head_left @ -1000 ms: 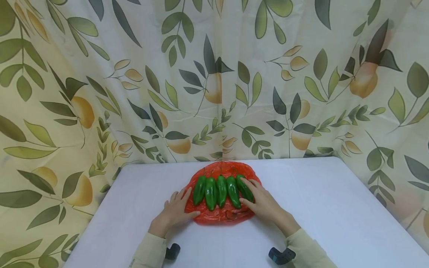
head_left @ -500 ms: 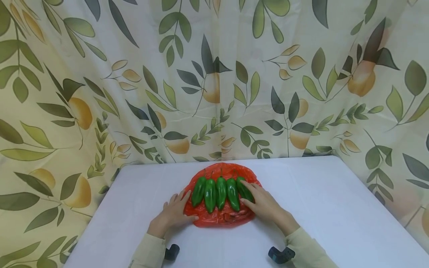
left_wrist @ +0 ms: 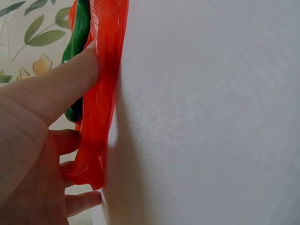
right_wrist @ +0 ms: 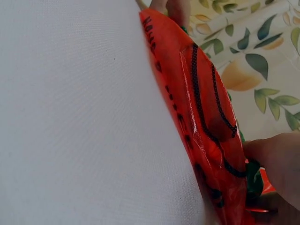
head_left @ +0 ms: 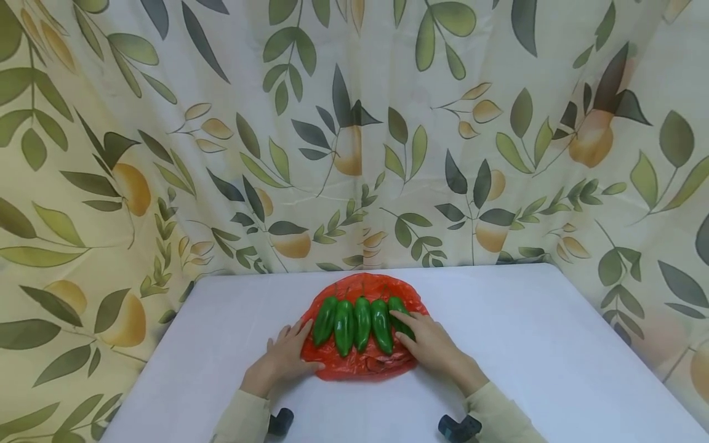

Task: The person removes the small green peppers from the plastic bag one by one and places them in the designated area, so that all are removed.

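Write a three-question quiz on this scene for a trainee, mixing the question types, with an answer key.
1. Count: how many green peppers lie side by side on the red bag?
2. True or false: the left hand is laid flat on top of the peppers.
3. Fill in the blank: in the head view, the right hand has its fingers on the end pepper at the ____ of the row.

Key: 1. Five. 2. False; it is at the bag's edge. 3. Right.
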Available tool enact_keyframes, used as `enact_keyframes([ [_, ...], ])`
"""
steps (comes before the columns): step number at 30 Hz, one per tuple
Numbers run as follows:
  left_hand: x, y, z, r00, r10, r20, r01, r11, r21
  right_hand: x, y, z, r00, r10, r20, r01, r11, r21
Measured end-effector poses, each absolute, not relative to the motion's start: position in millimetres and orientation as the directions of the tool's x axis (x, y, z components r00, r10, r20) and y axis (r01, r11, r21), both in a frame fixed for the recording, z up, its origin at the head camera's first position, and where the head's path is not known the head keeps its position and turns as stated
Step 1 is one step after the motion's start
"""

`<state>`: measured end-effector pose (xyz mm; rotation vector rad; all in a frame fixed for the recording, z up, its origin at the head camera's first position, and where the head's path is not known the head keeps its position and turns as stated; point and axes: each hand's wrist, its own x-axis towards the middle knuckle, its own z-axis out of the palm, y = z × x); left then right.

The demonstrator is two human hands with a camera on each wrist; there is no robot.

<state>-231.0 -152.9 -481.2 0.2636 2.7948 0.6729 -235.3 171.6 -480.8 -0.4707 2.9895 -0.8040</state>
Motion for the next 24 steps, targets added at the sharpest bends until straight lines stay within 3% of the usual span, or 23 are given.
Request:
enact_keyframes([
  [24,-230.2,-150.1,-477.6,-0.947,0.212,-0.242,0.088,0.894,0.439,-239.1,184.4,-470.1,-0.936,-0.332,0.116,-0.320,0.668,-0.672],
])
